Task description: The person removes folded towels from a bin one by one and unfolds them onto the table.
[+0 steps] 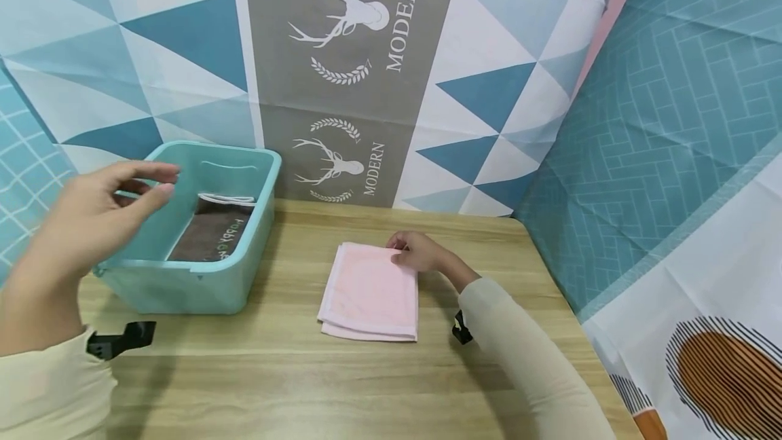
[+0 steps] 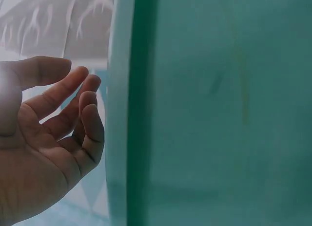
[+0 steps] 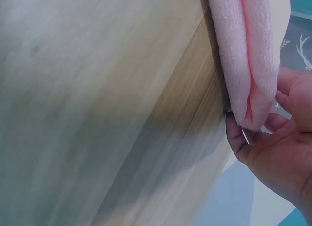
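Pink towel point(image 1: 369, 294): lies folded flat in a rough rectangle on the wooden table point(image 1: 293, 392), right of the tub and about midway across the table. Its layers sit slightly out of line along the near edge; the right wrist view shows a thick, fuzzy fold at the gripped end.

Right hand point(image 1: 418, 251): at the towel's far right corner, fingers bent, pinching the edge. In the right wrist view, digits lie on both sides of the folded layers, with one fingertip between towel and table.

Left hand point(image 1: 91, 212): raised at the left side of the tub, fingers loosely curved, a gap between thumb and fingers, nothing held. The left wrist view shows it just beside the tub's rim; whether it touches the rim cannot be told.

Tub point(image 1: 183, 290): light teal, at the far left of the table. Inside, a dark brown cloth point(image 1: 208, 233) lies on the bottom, with a pale edge at its far end and lettering along its right side.

Surroundings: both sleeves are cream. Behind the table hangs a patterned sheet point(image 1: 342, 100) with triangles, deer heads and the word MODERN; a teal herringbone sheet point(image 1: 672, 155) hangs at right.
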Motion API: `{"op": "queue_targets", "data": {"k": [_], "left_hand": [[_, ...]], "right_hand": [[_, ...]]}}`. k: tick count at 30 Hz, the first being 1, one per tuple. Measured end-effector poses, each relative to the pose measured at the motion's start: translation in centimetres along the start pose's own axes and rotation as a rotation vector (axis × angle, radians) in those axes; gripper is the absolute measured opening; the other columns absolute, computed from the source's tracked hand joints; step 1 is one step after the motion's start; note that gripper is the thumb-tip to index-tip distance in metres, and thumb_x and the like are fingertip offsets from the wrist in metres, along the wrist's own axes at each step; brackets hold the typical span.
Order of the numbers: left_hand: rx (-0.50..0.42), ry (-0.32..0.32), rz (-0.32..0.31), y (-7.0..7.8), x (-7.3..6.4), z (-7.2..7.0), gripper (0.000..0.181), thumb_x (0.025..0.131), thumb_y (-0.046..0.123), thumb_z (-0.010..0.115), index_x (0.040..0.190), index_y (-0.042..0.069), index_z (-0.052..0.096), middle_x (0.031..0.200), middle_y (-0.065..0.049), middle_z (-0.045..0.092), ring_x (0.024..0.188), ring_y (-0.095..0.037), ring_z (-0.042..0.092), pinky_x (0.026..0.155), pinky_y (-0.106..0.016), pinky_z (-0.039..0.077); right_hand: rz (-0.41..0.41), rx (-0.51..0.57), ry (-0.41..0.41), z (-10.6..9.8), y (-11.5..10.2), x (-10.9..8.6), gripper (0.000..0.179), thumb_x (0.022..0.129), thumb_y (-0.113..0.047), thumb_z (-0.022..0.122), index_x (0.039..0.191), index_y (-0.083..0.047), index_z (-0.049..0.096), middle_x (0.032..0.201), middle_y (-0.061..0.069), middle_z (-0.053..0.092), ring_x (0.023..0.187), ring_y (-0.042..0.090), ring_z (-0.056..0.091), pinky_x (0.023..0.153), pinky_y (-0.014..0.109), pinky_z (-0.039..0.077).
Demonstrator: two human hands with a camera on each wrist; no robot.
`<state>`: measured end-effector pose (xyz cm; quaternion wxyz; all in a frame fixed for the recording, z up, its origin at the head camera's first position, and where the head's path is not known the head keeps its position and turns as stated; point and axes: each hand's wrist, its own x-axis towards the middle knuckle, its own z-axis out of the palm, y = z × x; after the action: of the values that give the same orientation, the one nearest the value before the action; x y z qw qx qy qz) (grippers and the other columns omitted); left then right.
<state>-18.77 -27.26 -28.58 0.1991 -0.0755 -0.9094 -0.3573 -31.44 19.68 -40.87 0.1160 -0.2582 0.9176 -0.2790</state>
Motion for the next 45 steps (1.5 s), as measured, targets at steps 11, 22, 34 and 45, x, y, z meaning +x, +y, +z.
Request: {"op": "queue_targets", "data": {"k": [11, 22, 34, 45], "left_hand": [[-0.086, -0.143, 0.34, 7.9, 1.5, 5.8, 0.027, 0.1, 0.012, 0.065, 0.126, 0.008, 0.07, 0.113, -0.006, 0.069, 0.085, -0.007, 0.06, 0.072, -0.015, 0.046], [-0.194, -0.352, 0.4, 11.4, 2.1, 13.5, 0.025, 0.099, 0.008, 0.064, 0.123, 0.003, 0.069, 0.116, -0.01, 0.07, 0.09, -0.021, 0.065, 0.076, -0.039, 0.056], [-0.053, -0.613, 0.482, 9.6, 2.1, 21.5, 0.027, 0.094, 0.006, 0.065, 0.119, -0.002, 0.068, 0.11, -0.014, 0.069, 0.099, -0.029, 0.066, 0.087, -0.045, 0.054], [0.128, -0.849, 0.499, 7.0, 0.4, 22.8, 0.036, 0.078, 0.0, 0.074, 0.114, 0.006, 0.072, 0.109, -0.008, 0.063, 0.099, -0.024, 0.052, 0.088, -0.041, 0.047]], "right_hand": [[-0.021, 0.029, -0.006, -0.8, 1.0, -1.2, 0.025, 0.099, -0.005, 0.064, 0.124, -0.001, 0.066, 0.117, 0.014, 0.068, 0.108, 0.026, 0.063, 0.093, 0.04, 0.054], [-0.034, -0.003, 0.028, -0.6, 1.2, -1.8, 0.025, 0.098, -0.006, 0.067, 0.123, -0.003, 0.068, 0.117, 0.01, 0.069, 0.107, 0.024, 0.064, 0.094, 0.039, 0.055], [-0.176, -0.467, 0.045, 0.5, 0.3, -3.8, 0.031, 0.099, -0.025, 0.067, 0.127, -0.014, 0.067, 0.131, 0.008, 0.063, 0.12, 0.029, 0.053, 0.104, 0.046, 0.043], [-0.396, -0.645, -0.01, 2.1, -1.9, -8.1, 0.037, 0.101, -0.036, 0.064, 0.131, -0.015, 0.062, 0.13, 0.006, 0.061, 0.118, 0.025, 0.054, 0.104, 0.041, 0.046]]}}
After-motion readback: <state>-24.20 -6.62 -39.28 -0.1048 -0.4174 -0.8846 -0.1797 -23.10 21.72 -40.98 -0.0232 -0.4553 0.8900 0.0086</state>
